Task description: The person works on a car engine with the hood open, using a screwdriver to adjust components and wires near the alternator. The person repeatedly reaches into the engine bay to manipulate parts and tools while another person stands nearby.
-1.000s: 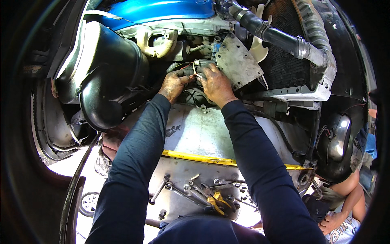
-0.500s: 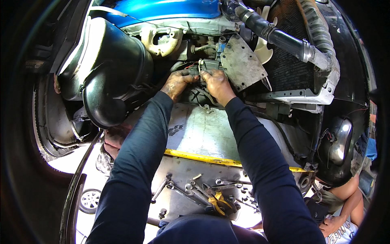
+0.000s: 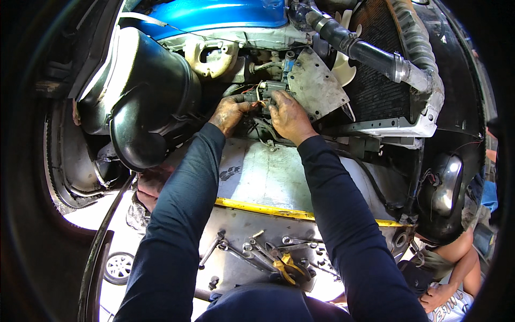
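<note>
In the engine bay my left hand has thumb and fingers pinched on thin reddish wires. My right hand, just right of it, has its fingers curled at the same small bundle, beside a grey cylindrical part; what exactly it grips is too small to name. A pale strip or wire stands up between the fingertips. Right of the hands is a flat metal plate with holes. A cream cast manifold lies beyond them, under the blue engine cover.
A big black housing stands left; a hose, radiator and fan right. Below, a yellow-edged metal panel and a tray holding several wrenches and pliers. A person's bare arm shows at lower right.
My right hand has shifted a little, uncovering more of the wires between the hands. My left hand stays pinched at about the same place. The view has drifted slightly.
</note>
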Tool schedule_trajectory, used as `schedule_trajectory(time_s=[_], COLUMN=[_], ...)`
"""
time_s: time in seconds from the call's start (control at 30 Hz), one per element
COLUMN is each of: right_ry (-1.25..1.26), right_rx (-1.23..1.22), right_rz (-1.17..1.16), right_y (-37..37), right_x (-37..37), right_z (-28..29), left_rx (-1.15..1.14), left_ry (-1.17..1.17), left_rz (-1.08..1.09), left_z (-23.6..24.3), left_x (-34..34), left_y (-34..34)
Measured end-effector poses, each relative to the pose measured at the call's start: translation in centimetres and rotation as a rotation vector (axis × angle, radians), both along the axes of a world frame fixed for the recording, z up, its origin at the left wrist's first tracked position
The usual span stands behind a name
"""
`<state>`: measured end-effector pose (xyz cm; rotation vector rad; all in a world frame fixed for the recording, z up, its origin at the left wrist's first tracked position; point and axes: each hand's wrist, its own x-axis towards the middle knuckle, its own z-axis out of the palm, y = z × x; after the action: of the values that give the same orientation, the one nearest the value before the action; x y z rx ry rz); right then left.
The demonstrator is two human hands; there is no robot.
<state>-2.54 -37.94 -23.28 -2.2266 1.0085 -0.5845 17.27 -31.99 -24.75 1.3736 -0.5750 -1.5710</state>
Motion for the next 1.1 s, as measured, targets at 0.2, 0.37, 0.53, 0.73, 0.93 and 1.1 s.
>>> schedule_trajectory(time_s=[0.2, 0.37, 0.53, 0.73, 0.93, 1.1], right_ry=[0.08, -0.011, -0.095, -0.241, -0.282, -0.265], right_rx=[-0.083, -0.035, 0.406, 0.607, 0.597, 0.531], right_rz=[0.03, 0.012, -0.215, -0.272, -0.243, -0.276], right_y=[-0.1, 0.1, 0.4, 0.3, 0.3, 0.8], right_x=[0.4, 1.0, 2.8, 2.5, 3.2, 3.1], right_z=[0.4, -0.5, -0.9, -1.6, -2.7, -2.0], left_rx=[0.032, 0.033, 0.04, 0.116, 0.101, 0.074], left_ry=[0.074, 0.054, 0.146, 0.457, 0.408, 0.322], left_rz=[0.02, 0.004, 0.049, 0.112, 0.219, 0.248], left_z=[-0.1, 0.2, 0.7, 1.4, 1.4, 0.7], left_x=[0.1, 0.0, -0.4, -1.2, -2.5, -3.2], left_y=[0.0, -0.1, 0.1, 0.2, 0.0, -0.4])
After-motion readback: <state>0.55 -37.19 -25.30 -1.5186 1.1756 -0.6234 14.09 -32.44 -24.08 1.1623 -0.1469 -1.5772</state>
